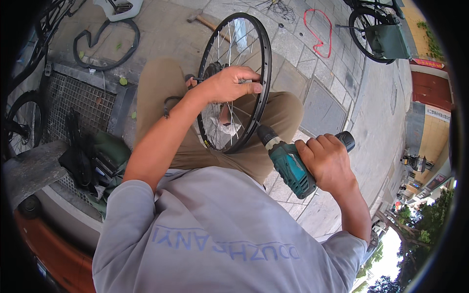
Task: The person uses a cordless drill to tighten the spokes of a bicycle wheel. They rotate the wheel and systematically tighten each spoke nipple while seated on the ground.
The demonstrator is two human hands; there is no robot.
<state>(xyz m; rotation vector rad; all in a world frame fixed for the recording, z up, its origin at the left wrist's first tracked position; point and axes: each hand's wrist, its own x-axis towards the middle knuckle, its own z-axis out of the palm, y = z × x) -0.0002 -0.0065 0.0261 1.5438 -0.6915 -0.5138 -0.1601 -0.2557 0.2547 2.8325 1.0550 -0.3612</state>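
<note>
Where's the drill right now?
The drill is right of centre in the head view, held in the right hand, at the wheel's lower right.

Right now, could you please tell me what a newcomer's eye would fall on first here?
Probably the teal drill in the right hand, its nose close to the rim of the upright black wheel in the centre, where the left hand rests. Next might come the bright red loop on the paving at upper right.
</note>
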